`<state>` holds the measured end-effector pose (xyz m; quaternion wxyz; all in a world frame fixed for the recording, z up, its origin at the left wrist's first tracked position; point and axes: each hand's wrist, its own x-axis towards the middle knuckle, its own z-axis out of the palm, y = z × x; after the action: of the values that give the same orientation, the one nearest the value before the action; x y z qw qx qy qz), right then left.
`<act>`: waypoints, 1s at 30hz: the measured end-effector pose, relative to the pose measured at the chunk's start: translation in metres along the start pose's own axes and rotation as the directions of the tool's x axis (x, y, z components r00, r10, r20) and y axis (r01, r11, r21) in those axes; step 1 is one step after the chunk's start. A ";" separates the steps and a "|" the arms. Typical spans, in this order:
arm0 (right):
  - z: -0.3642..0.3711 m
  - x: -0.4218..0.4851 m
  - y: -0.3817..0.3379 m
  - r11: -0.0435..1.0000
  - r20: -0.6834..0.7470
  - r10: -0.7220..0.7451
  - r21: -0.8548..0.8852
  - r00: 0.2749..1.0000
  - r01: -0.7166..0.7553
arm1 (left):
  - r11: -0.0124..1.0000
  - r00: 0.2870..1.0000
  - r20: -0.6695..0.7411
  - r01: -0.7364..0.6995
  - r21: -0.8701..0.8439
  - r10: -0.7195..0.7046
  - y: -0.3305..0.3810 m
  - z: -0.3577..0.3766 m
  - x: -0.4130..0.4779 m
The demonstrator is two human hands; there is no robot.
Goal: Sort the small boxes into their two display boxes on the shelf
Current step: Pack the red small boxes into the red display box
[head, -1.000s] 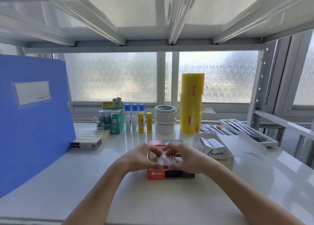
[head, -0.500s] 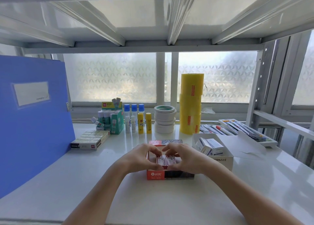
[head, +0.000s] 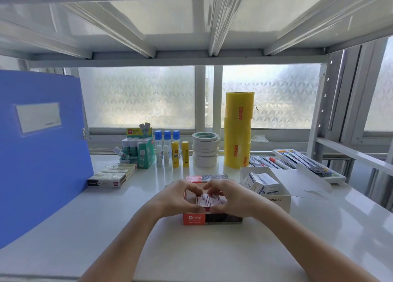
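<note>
Nothing moved since earlier | left hand (head: 177, 198) and right hand (head: 230, 198) both curled over small red-and-white boxes (head: 207, 199) | these sit inside red cardboard display box (head: 194, 218) on white shelf (head: 106, 228), white open display box (head: 276, 198) just right

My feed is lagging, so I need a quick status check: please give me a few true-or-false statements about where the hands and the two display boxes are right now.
1. Both hands, left hand and right hand, are over the red cardboard display box. True.
2. The white cardboard display box stands to the left of the red one. False: it stands to its right.
3. Small white boxes lie inside the white display box. True.
4. The tall stack of yellow tape rolls lies on its side. False: it stands upright at the back of the shelf.
5. The right hand is reaching into the white display box. False: it is at the red one.
</note>
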<state>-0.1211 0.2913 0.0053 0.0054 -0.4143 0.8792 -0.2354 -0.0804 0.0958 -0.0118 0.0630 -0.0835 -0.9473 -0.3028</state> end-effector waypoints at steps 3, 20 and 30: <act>0.000 0.000 0.001 1.000 0.001 -0.003 -0.003 1.000 0.003 | 1.000 1.000 0.001 0.005 0.007 -0.005 0.001 0.000 0.000; -0.029 -0.014 -0.010 0.987 -0.168 -0.093 0.112 0.981 0.113 | 0.997 0.998 -0.058 -0.043 -0.068 0.039 0.015 -0.016 -0.003; -0.117 -0.054 0.088 0.969 0.068 0.242 0.033 0.968 -0.245 | 0.990 0.980 0.141 -0.137 -0.019 0.138 0.124 0.019 0.060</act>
<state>-0.1739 0.4270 0.0627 0.0706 -0.3101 0.9178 -0.2378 -0.1163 0.2133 0.0530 0.0159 -0.1705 -0.9400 -0.2953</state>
